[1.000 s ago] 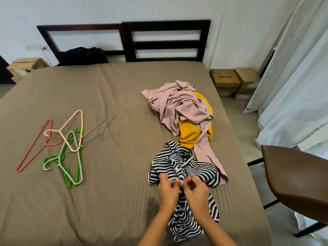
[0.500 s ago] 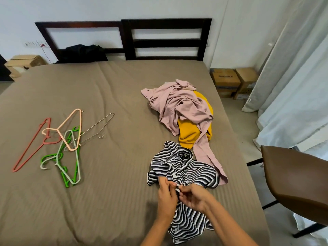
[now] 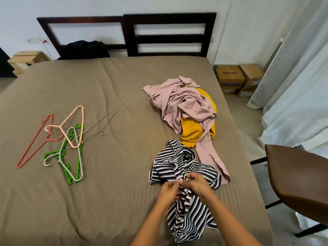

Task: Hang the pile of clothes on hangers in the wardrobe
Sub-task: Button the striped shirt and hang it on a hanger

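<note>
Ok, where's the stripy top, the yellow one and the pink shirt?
Stripy top [image 3: 190, 217], head view, on its near lower part.
Yellow top [image 3: 192, 132], head view, on its uncovered middle.
Pink shirt [image 3: 179, 102], head view, on its crumpled middle.

Soft daylight fills the room, bright and even, strongest at the white curtain [image 3: 300, 96] on the right, whose folds look slightly washed out. Shadows are faint and blurred at their edges: a dim patch on the bed [image 3: 106, 201] beside the left forearm, thin lines under the hangers [image 3: 61, 127]. The brown chair seat [image 3: 298, 178] carries a mild sheen, no hard glare. The wide lens bows the headboard [image 3: 170, 39] and tilts the curtain. The centre is fairly sharp, the striped top [image 3: 188, 219] showing clean bands; the left hand [image 3: 167, 191] and right hand [image 3: 198, 186] look a little soft, the corners softer.
</note>
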`<action>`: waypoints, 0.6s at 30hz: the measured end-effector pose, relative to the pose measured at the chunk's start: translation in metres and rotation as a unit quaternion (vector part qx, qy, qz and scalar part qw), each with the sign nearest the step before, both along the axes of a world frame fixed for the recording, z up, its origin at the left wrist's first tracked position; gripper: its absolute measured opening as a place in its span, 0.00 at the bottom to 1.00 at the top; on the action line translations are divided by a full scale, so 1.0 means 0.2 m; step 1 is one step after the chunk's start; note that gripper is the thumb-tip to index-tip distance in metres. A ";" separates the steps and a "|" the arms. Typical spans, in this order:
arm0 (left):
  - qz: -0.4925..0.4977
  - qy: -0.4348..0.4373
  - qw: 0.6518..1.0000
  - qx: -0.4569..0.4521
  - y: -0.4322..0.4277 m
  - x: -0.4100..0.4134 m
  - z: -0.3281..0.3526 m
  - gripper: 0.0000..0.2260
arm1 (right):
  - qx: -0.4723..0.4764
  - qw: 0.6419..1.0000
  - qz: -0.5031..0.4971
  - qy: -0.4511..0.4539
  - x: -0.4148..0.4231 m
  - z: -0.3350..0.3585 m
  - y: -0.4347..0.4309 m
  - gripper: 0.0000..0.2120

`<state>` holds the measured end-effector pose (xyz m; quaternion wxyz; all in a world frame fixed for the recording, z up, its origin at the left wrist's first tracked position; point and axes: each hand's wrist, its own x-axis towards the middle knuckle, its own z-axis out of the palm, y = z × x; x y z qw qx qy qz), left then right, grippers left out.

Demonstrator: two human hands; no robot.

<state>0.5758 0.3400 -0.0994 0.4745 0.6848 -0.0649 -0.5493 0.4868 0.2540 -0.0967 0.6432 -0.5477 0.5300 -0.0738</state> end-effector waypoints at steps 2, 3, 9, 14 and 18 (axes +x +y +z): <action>0.021 0.044 0.999 -0.017 -0.05 0.03 0.02 0.05 | -0.020 0.999 -0.015 -0.033 -0.04 0.01 0.01 0.16; 0.032 0.064 0.997 -0.022 -0.07 0.04 0.03 0.05 | -0.017 0.998 -0.025 -0.053 -0.05 0.02 0.00 0.15; 0.064 0.067 0.995 -0.023 -0.12 0.06 0.04 0.06 | 0.032 0.992 -0.069 -0.103 -0.12 0.04 -0.02 0.16; 0.136 0.084 0.987 -0.032 -0.12 0.09 0.05 0.04 | 0.036 0.974 -0.198 -0.104 -0.15 0.06 -0.04 0.17; 0.178 0.080 0.980 -0.039 -0.12 0.10 0.03 0.04 | -0.133 0.976 -0.160 0.064 -0.16 0.04 -0.05 0.09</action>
